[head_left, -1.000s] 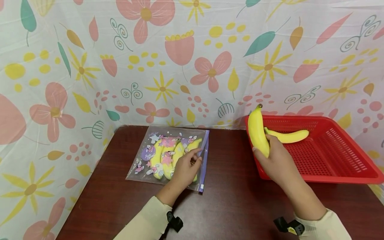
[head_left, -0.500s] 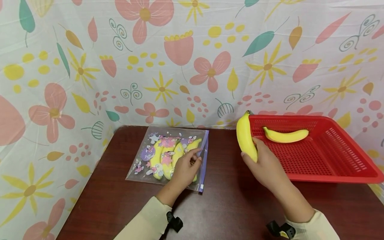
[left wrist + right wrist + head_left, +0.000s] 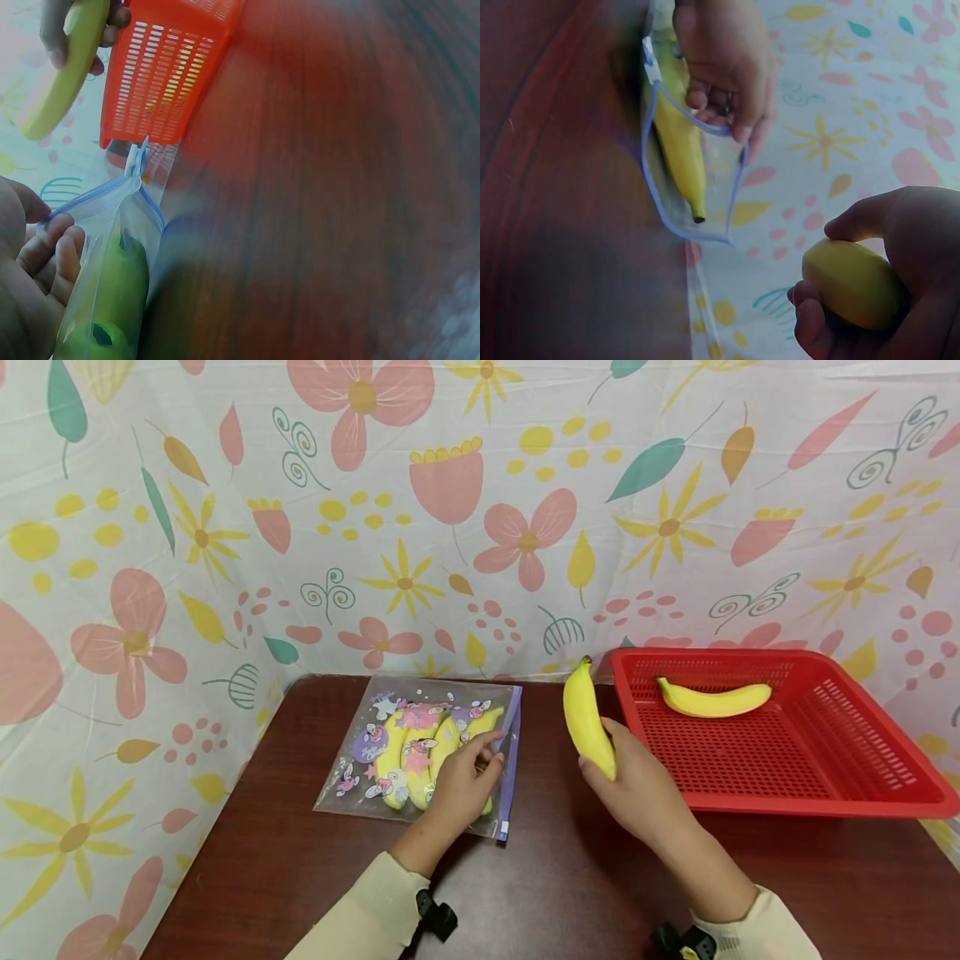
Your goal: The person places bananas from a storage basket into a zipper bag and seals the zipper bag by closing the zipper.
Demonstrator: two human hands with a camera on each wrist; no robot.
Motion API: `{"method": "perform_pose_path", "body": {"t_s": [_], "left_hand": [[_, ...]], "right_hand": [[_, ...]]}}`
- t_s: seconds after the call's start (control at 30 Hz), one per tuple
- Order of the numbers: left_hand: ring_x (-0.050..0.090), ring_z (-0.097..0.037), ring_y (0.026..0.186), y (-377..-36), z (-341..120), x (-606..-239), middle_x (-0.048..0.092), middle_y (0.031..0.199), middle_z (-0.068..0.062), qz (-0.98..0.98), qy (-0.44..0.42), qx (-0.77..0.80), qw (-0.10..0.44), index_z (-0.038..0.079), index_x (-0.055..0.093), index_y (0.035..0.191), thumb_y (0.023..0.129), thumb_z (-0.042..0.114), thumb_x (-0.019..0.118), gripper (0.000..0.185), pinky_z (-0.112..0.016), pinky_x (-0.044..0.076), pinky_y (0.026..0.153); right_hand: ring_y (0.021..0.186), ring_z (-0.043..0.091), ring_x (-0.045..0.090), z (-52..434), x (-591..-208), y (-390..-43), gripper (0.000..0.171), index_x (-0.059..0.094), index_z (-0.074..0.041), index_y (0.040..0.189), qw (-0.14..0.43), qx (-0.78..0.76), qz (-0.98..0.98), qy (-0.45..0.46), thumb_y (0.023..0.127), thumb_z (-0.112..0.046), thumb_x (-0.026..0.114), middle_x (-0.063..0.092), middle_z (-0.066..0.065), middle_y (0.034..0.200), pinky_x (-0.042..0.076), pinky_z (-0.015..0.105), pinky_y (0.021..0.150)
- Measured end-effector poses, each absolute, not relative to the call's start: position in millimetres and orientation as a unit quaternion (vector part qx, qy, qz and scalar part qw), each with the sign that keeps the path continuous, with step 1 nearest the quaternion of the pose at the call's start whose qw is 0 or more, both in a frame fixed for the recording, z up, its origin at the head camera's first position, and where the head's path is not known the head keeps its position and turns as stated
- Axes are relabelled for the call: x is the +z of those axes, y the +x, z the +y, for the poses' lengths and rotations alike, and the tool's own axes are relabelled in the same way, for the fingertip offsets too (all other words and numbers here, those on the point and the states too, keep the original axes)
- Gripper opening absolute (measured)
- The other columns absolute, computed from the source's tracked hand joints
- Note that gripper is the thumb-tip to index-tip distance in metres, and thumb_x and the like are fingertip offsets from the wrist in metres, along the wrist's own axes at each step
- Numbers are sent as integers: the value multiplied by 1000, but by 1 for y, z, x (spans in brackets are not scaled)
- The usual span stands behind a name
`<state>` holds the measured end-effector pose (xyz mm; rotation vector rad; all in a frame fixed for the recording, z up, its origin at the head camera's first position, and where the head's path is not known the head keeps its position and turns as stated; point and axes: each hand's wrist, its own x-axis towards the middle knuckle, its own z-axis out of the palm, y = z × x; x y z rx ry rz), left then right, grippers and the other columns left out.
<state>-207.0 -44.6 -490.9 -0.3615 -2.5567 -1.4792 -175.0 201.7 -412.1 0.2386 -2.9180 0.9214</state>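
My right hand (image 3: 634,781) grips a banana (image 3: 588,718) by its lower end, stem up, above the table between the bag and the basket. A clear zip bag (image 3: 347,781) with a purple zip edge and printed cartoon figures lies at the left, with several bananas (image 3: 393,768) inside. Over the bag, my left hand (image 3: 462,781) pinches the rim of its mouth (image 3: 739,176) between thumb and fingers. From the right wrist, the mouth gapes apart, and a banana's stem end (image 3: 697,214) points out toward it.
A red plastic basket (image 3: 832,806) stands on the right of the dark wooden table (image 3: 247,877). One more banana (image 3: 716,702) lies in it by the back wall. A flower-printed cloth (image 3: 450,552) hangs behind and to the left of the table.
My right hand has carried the banana leftward, from over the basket's left rim to beside it, nearer the bag. My left hand and the bag have stayed in place.
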Motion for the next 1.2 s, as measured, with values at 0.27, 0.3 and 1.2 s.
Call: {"method": "perform_pose_path", "body": {"t_s": [0.27,0.3,1.2], "left_hand": [[61,-3,72,-207,-45,-490,66,82,8,-855,-123,-497,84,18,63,135,100,20,61,36,-22,53,72],[61,-3,72,-207,-45,-490,66,82,8,-855,-123,-497,83,19,63,135,100,20,61,36,-22,53,72],[62,-5,73,-204,-47,-486,65,85,6,-841,-120,-524,64,18,62,136,101,24,58,36,-24,54,69]], "right_hand": [[81,20,56,188,-427,-174,68,40,-3,148,15,284,-955,78,94,-33,68,61,10,104,47,30,68],[81,20,56,187,-428,-174,69,39,-3,148,9,286,-955,77,94,-33,68,61,10,103,46,30,67],[74,16,54,150,-467,-181,63,44,-6,146,-103,366,-922,70,93,-31,67,61,6,88,44,29,64]]}}
